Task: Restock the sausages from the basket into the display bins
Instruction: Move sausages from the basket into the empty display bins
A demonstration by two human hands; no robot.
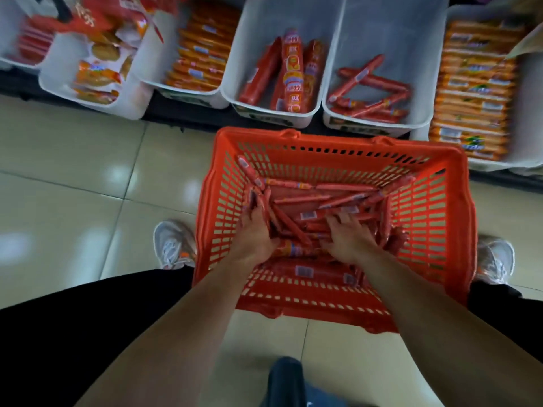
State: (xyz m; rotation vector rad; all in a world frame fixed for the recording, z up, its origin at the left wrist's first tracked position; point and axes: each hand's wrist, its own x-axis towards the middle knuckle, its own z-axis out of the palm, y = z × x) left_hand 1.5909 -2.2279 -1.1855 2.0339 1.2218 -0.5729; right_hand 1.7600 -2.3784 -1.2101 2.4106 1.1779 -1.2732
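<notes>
Left hand (pixel 255 230) curls round slim red sausages (pixel 296 199) beside the basket (pixel 332 142) wall; right hand (pixel 349 235) lies spread on them, mid-basket.

The left hand (pixel 255 234) and right hand (pixel 350 237) are bare, as are the forearms (pixel 202 306); black trousers (pixel 70 333) cover the legs, with pale grey trainers (pixel 173 245) showing orange accents

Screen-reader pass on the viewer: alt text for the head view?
From above, a person's left hand and right hand reach into a pile of red sausages in a red basket on a tiled floor. Beyond it stands a row of white display bins with red and orange packs; one bin behind the basket holds only a few sausages.
</notes>
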